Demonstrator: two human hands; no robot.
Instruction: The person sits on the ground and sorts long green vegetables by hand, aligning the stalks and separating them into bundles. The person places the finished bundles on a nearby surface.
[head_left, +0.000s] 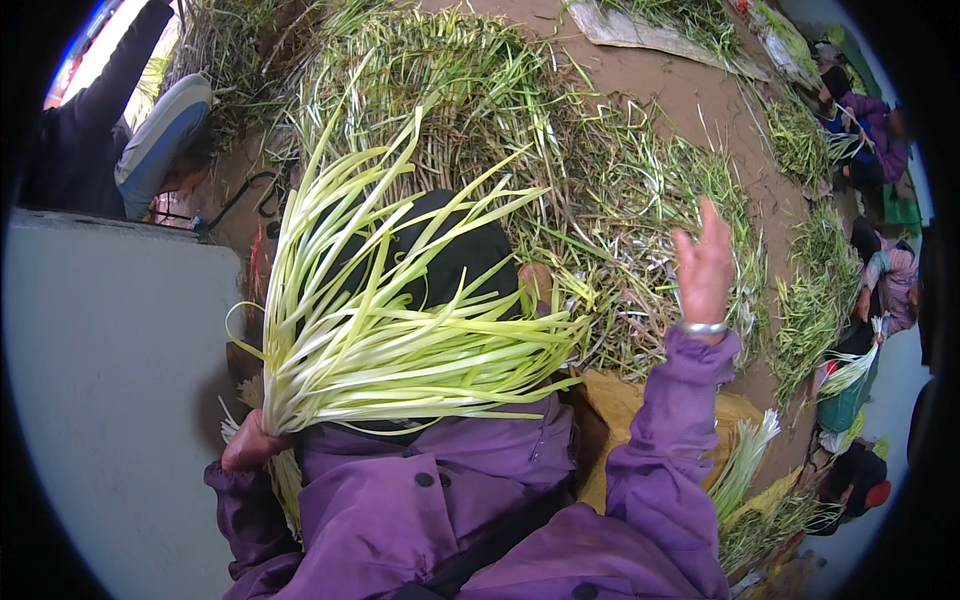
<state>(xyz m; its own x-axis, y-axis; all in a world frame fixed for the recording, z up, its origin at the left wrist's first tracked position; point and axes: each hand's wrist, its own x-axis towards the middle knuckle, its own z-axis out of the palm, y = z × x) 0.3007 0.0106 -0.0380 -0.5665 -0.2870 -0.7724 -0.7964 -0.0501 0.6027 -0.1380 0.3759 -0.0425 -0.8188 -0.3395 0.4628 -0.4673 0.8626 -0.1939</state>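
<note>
My left hand is closed around the pale base of a bunch of yellow-green leafy stalks, which look like blanched garlic chives. Their long leaves fan out to the right and upward across my lap, over dark trousers. Raised off to the right, my right hand has its fingers apart and nothing in them; a silver bangle circles its wrist. Beneath and beyond it lies a wide heap of green and dried stalks on the ground.
A pale wall or block stands close on my left. Near my right elbow a bunch of pale stalks lies by a yellow sack. Several people sit along the right, one holding a bunch. Another person's shoe shows upper left.
</note>
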